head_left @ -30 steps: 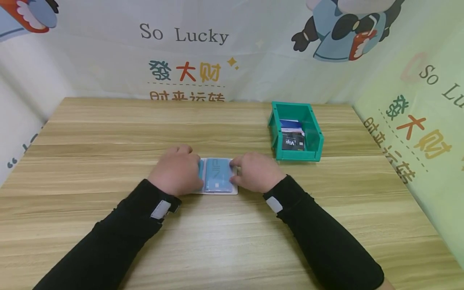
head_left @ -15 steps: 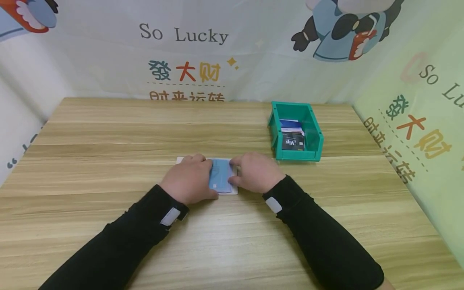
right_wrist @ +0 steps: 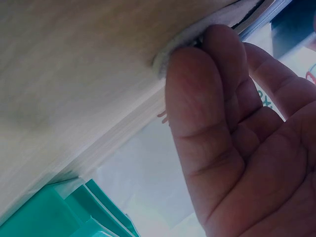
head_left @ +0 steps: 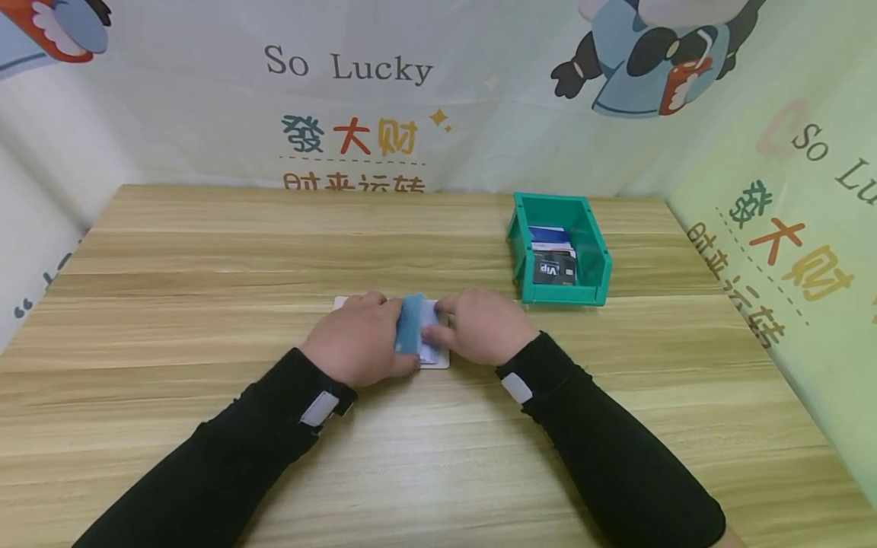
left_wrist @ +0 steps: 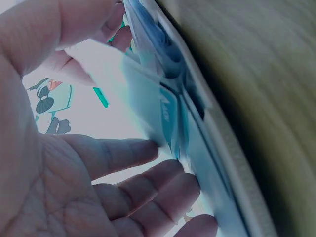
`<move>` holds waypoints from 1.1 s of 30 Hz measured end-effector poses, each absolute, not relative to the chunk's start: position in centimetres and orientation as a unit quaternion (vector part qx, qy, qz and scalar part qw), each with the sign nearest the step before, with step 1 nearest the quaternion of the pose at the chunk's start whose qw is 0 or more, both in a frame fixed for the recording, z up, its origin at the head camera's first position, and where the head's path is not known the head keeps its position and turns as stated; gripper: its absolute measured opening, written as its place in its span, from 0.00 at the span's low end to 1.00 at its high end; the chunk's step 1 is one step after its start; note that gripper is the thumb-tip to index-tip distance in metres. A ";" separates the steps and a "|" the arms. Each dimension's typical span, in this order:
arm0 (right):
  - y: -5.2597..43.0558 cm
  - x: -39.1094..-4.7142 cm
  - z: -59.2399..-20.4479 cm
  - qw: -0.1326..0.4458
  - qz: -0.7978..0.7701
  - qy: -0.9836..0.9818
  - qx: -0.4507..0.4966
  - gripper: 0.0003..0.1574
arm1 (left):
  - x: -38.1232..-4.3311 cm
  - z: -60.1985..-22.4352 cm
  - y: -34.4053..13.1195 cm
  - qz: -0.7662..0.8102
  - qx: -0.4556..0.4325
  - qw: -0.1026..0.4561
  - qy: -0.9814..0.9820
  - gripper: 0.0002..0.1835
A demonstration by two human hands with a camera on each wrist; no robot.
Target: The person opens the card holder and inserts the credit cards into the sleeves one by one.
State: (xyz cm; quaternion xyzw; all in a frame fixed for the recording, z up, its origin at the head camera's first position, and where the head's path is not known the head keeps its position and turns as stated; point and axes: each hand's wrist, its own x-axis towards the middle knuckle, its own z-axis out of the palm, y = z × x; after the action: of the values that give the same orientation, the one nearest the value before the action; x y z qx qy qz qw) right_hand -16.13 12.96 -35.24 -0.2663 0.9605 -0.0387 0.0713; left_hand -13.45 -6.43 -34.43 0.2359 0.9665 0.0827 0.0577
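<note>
A small card holder (head_left: 443,359) with a pale cover and clear sleeves lies open on the table between both hands. One clear leaf with a blue card (head_left: 409,323) in it is tilted up from the other leaves. My left hand (head_left: 356,339) grips the holder's left part, thumb at the near edge and fingers at the far edge. In the left wrist view, its fingertips touch the sleeves (left_wrist: 143,91). My right hand (head_left: 489,327) holds the right edge, its thumb reaching left over a pale sleeve. The right wrist view has its fingertips at the holder's rounded corner (right_wrist: 163,61).
A green bin (head_left: 597,262) stands behind and right of the right hand, with several cards in it, a black Vip card (head_left: 553,268) nearest. Printed cloth (head_left: 479,152) hangs behind the wooden table (head_left: 240,243) and along its sides.
The left hand has moved right over the holder. The leaf with the blue card has swung up leftward, showing a pale sleeve beneath. The right thumb has reached further left; the bin stays put.
</note>
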 end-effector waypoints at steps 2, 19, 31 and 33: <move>12.9 -16.1 -35.3 0.072 -0.038 0.961 -0.265 0.34 | -13.4 -34.3 -6.5 0.100 0.230 0.059 0.966 0.45; 12.4 -15.8 -35.3 0.085 -0.022 0.962 -0.258 0.35 | -13.8 -32.6 -8.4 0.152 0.200 0.112 0.961 0.39; 12.9 -16.0 -34.9 0.074 -0.013 0.959 -0.273 0.24 | -14.2 -32.2 -8.7 0.089 0.171 0.081 0.978 0.26; 12.9 -16.0 -35.0 0.073 -0.012 0.959 -0.275 0.24 | -14.2 -32.3 -8.7 0.087 0.171 0.078 0.978 0.26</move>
State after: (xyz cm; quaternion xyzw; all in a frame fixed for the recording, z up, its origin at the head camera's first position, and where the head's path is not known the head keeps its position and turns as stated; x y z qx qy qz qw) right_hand -15.96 12.87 -34.97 -0.2750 0.9586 -0.0115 0.0733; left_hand -14.19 -8.69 -32.26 0.1712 0.9783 0.0869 0.0779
